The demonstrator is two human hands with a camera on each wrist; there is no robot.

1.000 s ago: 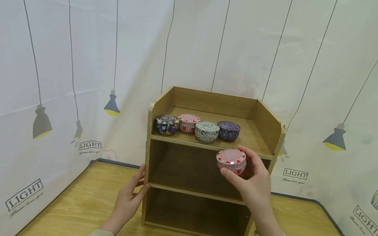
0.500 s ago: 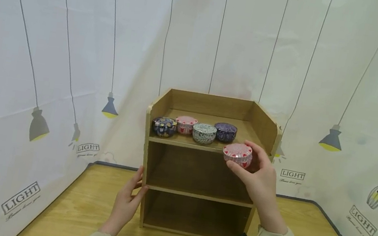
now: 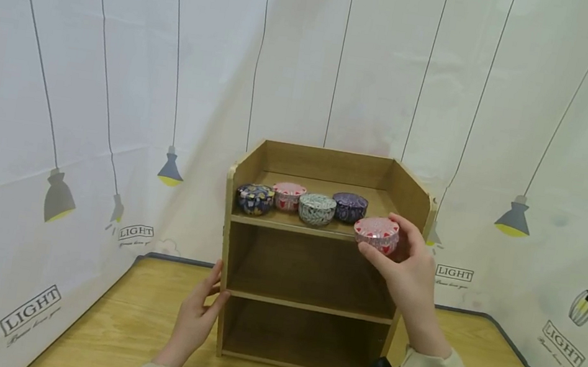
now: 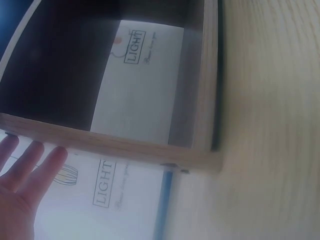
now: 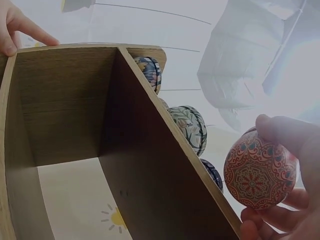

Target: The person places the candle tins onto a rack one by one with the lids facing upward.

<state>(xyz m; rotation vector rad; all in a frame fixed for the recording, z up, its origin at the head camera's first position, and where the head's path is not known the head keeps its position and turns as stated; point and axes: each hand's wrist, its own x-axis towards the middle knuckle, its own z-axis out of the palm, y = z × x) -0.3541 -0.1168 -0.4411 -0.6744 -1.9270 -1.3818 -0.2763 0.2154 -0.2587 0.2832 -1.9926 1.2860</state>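
Observation:
A pink round tin (image 3: 376, 234) with red marks on its lid is pinched between the thumb and fingers of my right hand (image 3: 413, 278), in front of the top shelf's right part. The right wrist view shows a red and teal medallion pattern on this tin (image 5: 260, 172), held apart from the shelf board. My left hand (image 3: 199, 311) touches the left side of the wooden shelf unit (image 3: 310, 306), its fingers fairly straight in the left wrist view. On the top shelf stand a dark floral tin (image 3: 254, 200), another pink tin (image 3: 288, 196), a green leaf-patterned tin (image 3: 316, 210) and a purple tin (image 3: 349, 207).
Low side walls and a back wall (image 3: 327, 164) enclose the top shelf. Two open compartments lie below it. The unit stands on a wooden table (image 3: 130, 305), with a white printed backdrop (image 3: 312, 54) behind and at both sides.
My right hand has moved right and slightly up with the pink tin, toward the top shelf's right end. My left hand stays at the unit's side. The head view has shifted slightly.

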